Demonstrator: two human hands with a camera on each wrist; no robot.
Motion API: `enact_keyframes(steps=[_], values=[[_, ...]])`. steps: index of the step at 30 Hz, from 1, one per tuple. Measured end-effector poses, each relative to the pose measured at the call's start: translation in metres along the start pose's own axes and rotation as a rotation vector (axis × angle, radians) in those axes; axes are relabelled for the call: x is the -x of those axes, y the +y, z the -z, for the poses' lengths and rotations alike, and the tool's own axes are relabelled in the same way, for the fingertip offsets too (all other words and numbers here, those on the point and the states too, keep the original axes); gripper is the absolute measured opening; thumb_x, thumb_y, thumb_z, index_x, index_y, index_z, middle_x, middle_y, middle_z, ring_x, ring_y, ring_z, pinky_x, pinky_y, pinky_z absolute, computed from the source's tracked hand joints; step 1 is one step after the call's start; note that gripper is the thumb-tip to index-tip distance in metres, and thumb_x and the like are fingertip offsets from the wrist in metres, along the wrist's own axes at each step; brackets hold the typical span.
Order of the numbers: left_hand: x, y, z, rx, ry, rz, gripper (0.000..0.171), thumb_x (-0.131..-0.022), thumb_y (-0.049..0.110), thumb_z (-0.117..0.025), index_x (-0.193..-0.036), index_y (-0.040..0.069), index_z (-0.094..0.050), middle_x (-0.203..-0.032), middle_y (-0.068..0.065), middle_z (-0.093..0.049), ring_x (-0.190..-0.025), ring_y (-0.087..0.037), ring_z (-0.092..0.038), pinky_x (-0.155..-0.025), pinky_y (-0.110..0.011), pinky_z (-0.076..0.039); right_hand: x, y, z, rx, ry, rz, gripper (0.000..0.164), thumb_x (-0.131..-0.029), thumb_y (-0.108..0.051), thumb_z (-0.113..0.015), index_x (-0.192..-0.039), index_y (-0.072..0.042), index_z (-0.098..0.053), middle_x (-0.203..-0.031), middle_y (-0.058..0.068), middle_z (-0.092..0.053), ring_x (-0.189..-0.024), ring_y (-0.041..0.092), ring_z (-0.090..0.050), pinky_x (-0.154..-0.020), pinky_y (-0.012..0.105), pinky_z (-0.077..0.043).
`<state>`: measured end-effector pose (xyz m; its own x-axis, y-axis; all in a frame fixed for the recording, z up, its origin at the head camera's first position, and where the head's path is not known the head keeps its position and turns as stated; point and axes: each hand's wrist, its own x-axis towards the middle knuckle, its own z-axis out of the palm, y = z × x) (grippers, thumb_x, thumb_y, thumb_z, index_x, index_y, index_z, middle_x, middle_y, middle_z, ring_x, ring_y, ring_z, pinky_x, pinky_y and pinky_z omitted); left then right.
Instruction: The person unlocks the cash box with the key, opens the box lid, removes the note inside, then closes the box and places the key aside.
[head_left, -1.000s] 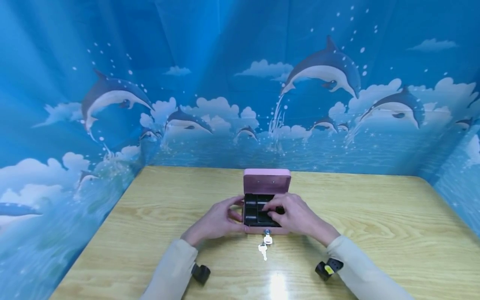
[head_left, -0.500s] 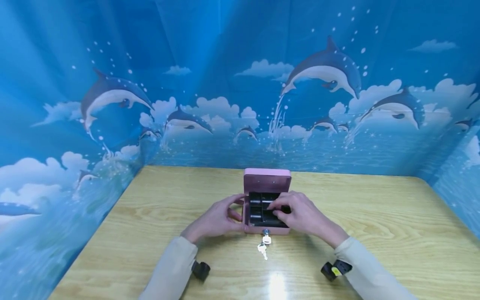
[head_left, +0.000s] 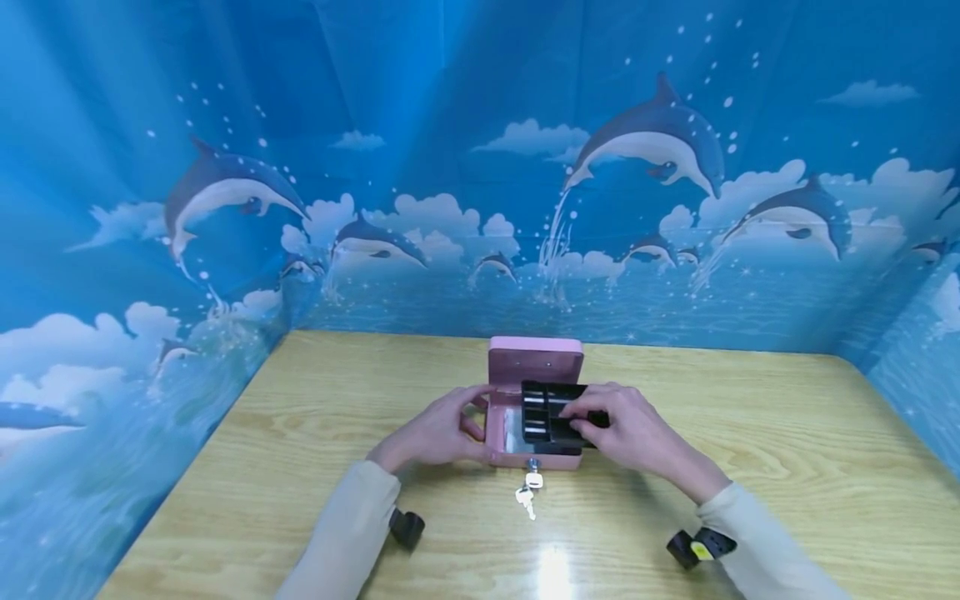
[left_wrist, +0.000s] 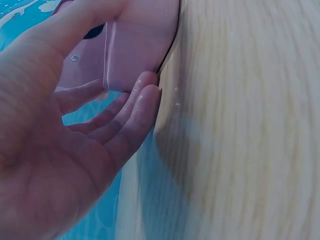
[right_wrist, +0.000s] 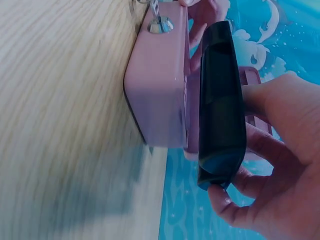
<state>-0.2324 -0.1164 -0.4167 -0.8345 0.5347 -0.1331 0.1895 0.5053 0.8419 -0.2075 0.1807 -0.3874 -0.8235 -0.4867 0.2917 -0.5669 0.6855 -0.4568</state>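
A pink cash box (head_left: 510, 460) stands on the table with its lid (head_left: 535, 367) raised at the back. My left hand (head_left: 442, 427) grips the box's left end, thumb toward the front and fingers along the side (left_wrist: 142, 45). Between thumb and fingers, my right hand (head_left: 633, 423) pinches a black compartment tray (head_left: 536, 417). That tray is lifted above the box and shifted right, overhanging its right side; the right wrist view shows a gap between tray (right_wrist: 220, 100) and box (right_wrist: 157, 80). Something whitish (head_left: 513, 430) lies on the box floor, partly hidden by the tray.
One key (head_left: 534, 481) sits in the lock on the box front, and a second key (head_left: 526, 500) hangs from it. Wood-grain table (head_left: 315, 400) surrounds the box. A blue dolphin-print cloth (head_left: 450, 292) rises behind the table.
The black tray has come up out of the box and moved right with my right hand, uncovering the box's left interior. My left hand has stayed at the box's left end.
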Motion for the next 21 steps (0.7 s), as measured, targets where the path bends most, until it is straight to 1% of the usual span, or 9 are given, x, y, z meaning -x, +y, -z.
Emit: enact_keyframes(steps=[3, 6, 10, 14, 17, 21], values=[[0.0, 0.001, 0.0, 0.011, 0.004, 0.014, 0.104, -0.075, 0.025, -0.092, -0.16, 0.024, -0.033, -0.143, -0.012, -0.053, -0.103, -0.017, -0.069, -0.093, -0.034, -0.059, 0.004, 0.004, 0.005, 0.005, 0.017, -0.008, 0.022, -0.087, -0.002, -0.076, -0.102, -0.019, -0.08, -0.099, -0.004, -0.078, -0.099, 0.023, -0.072, -0.086, 0.048, -0.06], [0.0, 0.002, 0.0, 0.014, 0.008, 0.024, 0.104, -0.074, 0.024, -0.092, -0.159, 0.023, -0.033, -0.142, -0.011, -0.054, -0.103, -0.017, -0.069, -0.094, -0.034, -0.059, 0.008, 0.008, 0.011, 0.0, 0.027, -0.025, 0.023, -0.087, -0.001, -0.076, -0.102, -0.017, -0.08, -0.1, -0.001, -0.079, -0.098, 0.025, -0.072, -0.083, 0.049, -0.06], [0.0, 0.001, 0.0, 0.007, 0.008, 0.023, 0.103, -0.074, 0.024, -0.093, -0.159, 0.023, -0.034, -0.14, -0.01, -0.054, -0.103, -0.017, -0.069, -0.094, -0.034, -0.059, 0.014, 0.014, 0.02, -0.011, 0.035, -0.059, 0.025, -0.085, 0.001, -0.076, -0.102, -0.016, -0.08, -0.1, 0.003, -0.079, -0.096, 0.028, -0.071, -0.079, 0.049, -0.06], [0.001, 0.0, 0.0, 0.006, 0.012, 0.017, 0.104, -0.074, 0.025, -0.092, -0.159, 0.022, -0.033, -0.141, -0.01, -0.054, -0.104, -0.017, -0.068, -0.093, -0.034, -0.059, 0.019, 0.02, 0.028, -0.009, 0.039, -0.083, 0.025, -0.086, 0.001, -0.076, -0.103, -0.016, -0.08, -0.103, 0.007, -0.078, -0.098, 0.032, -0.071, -0.077, 0.048, -0.061], [0.003, 0.0, -0.001, 0.009, 0.024, 0.012, 0.104, -0.075, 0.026, -0.092, -0.16, 0.022, -0.032, -0.142, -0.01, -0.054, -0.105, -0.017, -0.068, -0.094, -0.034, -0.059, 0.023, 0.025, 0.033, 0.005, 0.044, -0.081, 0.025, -0.085, 0.002, -0.076, -0.102, -0.017, -0.08, -0.103, 0.007, -0.078, -0.099, 0.033, -0.071, -0.077, 0.049, -0.061], [0.007, -0.001, -0.004, 0.024, 0.041, 0.004, 0.102, -0.077, 0.026, -0.091, -0.161, 0.022, -0.032, -0.144, -0.012, -0.055, -0.105, -0.017, -0.068, -0.094, -0.034, -0.059, 0.029, 0.028, 0.038, 0.03, 0.043, -0.065, 0.027, -0.083, 0.003, -0.078, -0.101, -0.017, -0.081, -0.1, 0.003, -0.078, -0.097, 0.03, -0.071, -0.079, 0.051, -0.061]])
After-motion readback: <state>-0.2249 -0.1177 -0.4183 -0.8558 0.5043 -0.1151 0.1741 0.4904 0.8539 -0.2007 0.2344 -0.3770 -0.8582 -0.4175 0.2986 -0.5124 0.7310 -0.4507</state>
